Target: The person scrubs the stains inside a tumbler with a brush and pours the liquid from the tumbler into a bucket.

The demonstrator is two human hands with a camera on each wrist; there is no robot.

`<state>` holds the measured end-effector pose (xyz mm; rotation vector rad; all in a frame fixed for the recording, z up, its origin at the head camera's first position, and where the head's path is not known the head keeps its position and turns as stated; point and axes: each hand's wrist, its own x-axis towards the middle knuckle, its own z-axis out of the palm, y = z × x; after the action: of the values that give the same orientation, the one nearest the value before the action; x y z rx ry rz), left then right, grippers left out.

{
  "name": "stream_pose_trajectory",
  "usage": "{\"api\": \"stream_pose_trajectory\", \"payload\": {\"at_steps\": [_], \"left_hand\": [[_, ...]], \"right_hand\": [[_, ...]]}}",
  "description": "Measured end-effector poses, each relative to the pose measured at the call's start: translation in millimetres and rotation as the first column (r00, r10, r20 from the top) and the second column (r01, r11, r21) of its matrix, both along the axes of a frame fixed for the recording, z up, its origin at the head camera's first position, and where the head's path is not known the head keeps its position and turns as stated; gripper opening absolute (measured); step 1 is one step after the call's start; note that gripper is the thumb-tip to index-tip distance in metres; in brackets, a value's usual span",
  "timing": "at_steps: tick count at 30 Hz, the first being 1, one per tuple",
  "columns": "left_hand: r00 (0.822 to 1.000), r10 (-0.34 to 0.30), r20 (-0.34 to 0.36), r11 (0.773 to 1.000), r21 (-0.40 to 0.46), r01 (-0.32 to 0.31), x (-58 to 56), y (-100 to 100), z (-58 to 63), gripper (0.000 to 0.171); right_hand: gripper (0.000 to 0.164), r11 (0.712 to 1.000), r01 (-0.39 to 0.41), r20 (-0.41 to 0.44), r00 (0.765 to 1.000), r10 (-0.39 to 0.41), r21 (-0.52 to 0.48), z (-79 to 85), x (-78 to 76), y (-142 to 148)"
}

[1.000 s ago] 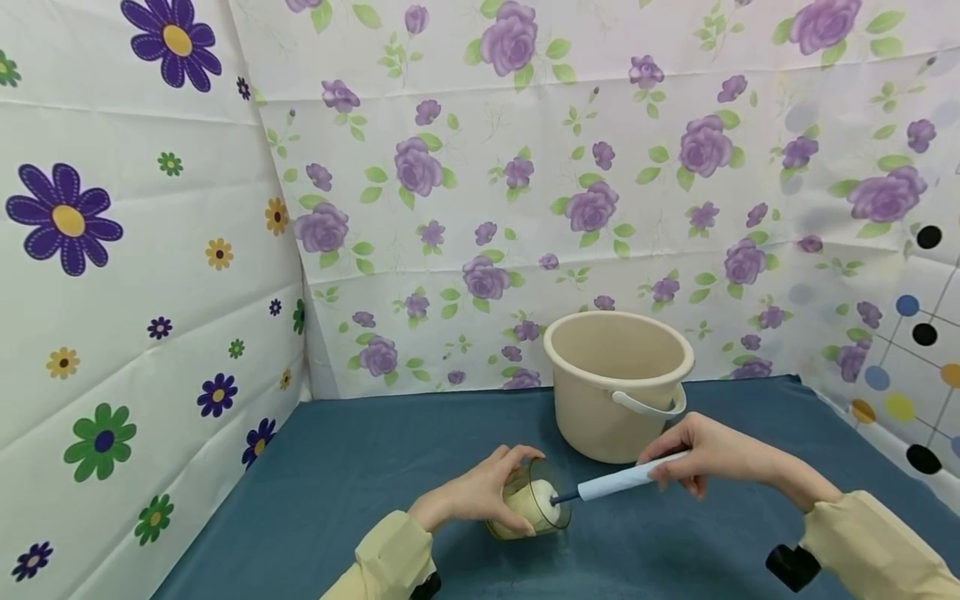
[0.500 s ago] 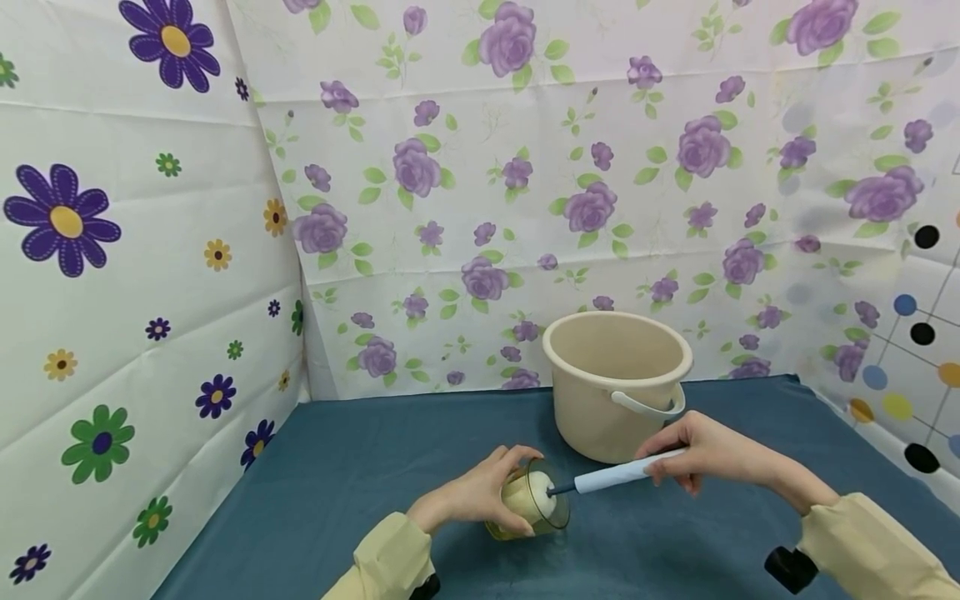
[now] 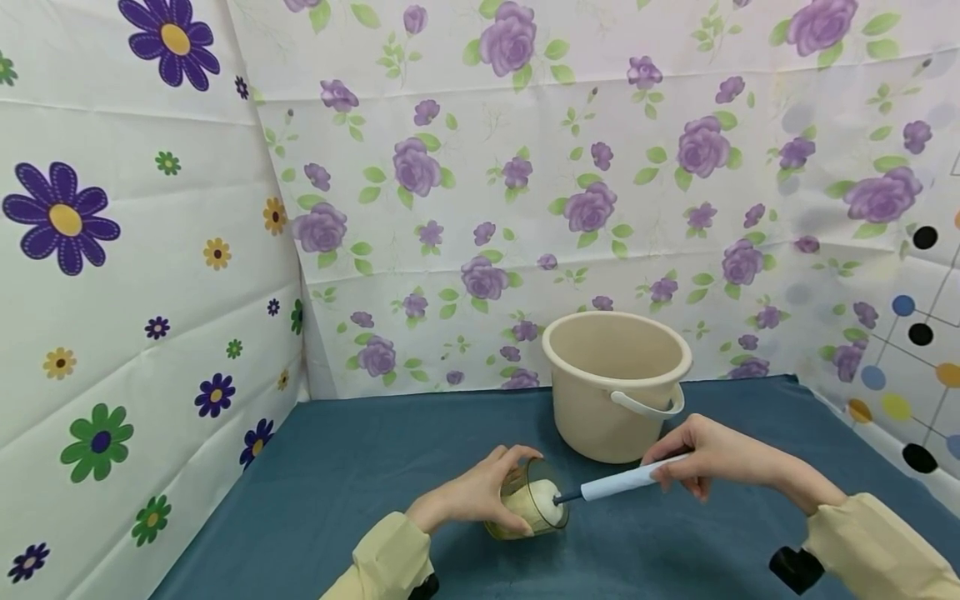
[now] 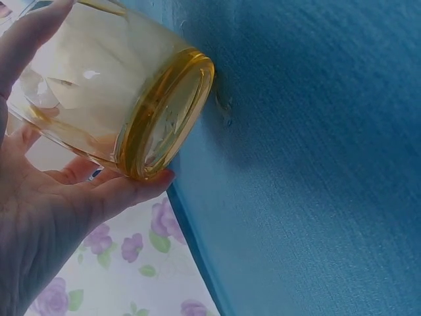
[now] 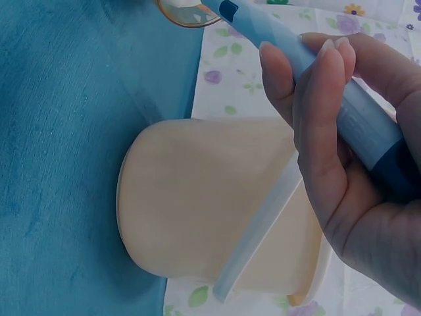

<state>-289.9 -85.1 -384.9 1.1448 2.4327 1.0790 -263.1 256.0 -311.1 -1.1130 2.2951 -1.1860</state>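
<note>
Head view shows us both hands occupied and a little apart, joined only by what they hold. Our left hand (image 3: 480, 492) wraps a yellowish glass (image 4: 131, 72), thumb on the near side and fingers round the far side, probably so its mouth stays unobstructed. We hold the glass tipped over low above the desk (image 3: 360, 467), its mouth toward our right; whether its base edge touches the blue cloth, we cannot tell. That tilt seems chosen to line it up with the sponge brush (image 3: 618, 482), whose white sponge head (image 3: 543, 502) sits inside the glass.

Our right hand (image 3: 697, 458) clasps the light blue handle near its back end, which we judge leaves its front length clear for reaching in. Behind stands a beige bucket (image 3: 600, 425), upright, its white carrying loop (image 3: 645, 408) hanging down; set back there, it appears to leave us room in front.

We can read no brand, label or writing on the glass, brush or bucket.
</note>
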Motion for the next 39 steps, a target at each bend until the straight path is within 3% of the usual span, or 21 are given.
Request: {"api": "stream_pose_trajectory", "payload": {"at_steps": [22, 39], "left_hand": [[1.0, 0.023, -0.014, 0.999, -0.027, -0.024, 2.5, 0.2, 3.6, 0.076], [0.999, 0.012, -0.036, 0.999, -0.036, -0.013, 1.6, 0.4, 2.3, 0.078]], "right_hand": [[0.021, 0.999, 0.032, 0.022, 0.999, -0.031, -0.043, 4.1, -1.1, 3.8], [0.017, 1.0, -0.001, 0.011, 1.0, 0.001, 0.03, 10.4, -0.1, 8.9]]}}
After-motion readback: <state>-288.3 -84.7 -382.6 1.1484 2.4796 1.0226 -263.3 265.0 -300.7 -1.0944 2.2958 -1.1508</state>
